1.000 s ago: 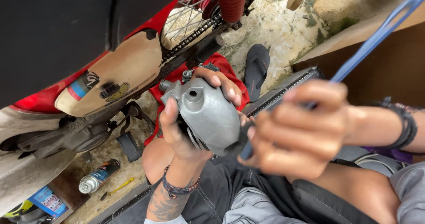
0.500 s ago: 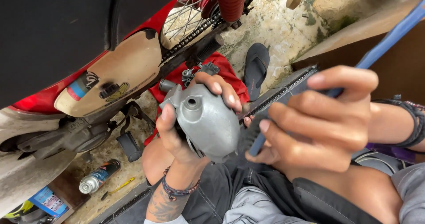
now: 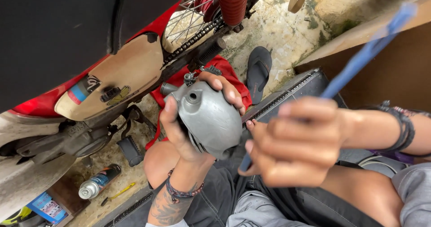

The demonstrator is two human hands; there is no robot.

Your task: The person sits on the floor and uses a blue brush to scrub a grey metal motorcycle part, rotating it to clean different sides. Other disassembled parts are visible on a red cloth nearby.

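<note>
- The motorbike (image 3: 67,52) filled the upper left of the view, with its black seat, red body and a tan side panel (image 3: 116,81) facing the camera.
- Its spoked rear wheel (image 3: 186,18), drive chain (image 3: 193,36) and red shock spring (image 3: 233,2) showed at top centre, above stained concrete floor (image 3: 287,29).
- A brown wooden board (image 3: 395,74) stood at the right edge.
- The person's legs in dark shorts (image 3: 251,200) occupied the bottom of the view.
- A red cloth (image 3: 233,76) lay on the floor below the chain, partly hidden by the left hand.
- A black sandal (image 3: 259,72) lay just beside the cloth, to its right.
- The right hand (image 3: 292,141) was blurred; its fingers were closed around the blue handle of a brush (image 3: 359,61), which ran up toward the top right corner. The lower end of the brush met the underside of the metal cover.
- The grey metal cover (image 3: 211,119) sat at centre frame, above the person's lap and clear of the floor.
- The left hand (image 3: 179,128) was clamped on the cover, thumb along its near side and fingers over its far edge.
- A spray can (image 3: 98,182) lay on the floor at lower left.
- A small yellow tool (image 3: 116,193) lay just beside the can.
</note>
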